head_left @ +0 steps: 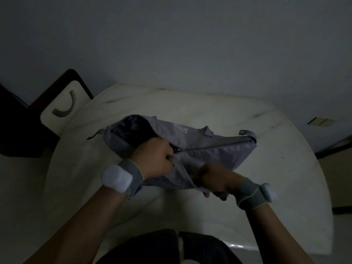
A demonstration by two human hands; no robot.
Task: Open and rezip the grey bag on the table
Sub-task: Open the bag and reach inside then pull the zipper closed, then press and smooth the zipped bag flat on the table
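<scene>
The grey bag (200,147), soft creased cloth with a pale patch, lies on the smooth, pale round table (247,187) right in front of me. Its zip (213,145) runs closed from the slider to the right end; the left end gapes on a dark inside I cannot read. My left hand (154,157) curls around the fabric beside the slider. My right hand (215,180), blurred, pinches the near edge. Padded bands wrap both my wrists.
</scene>
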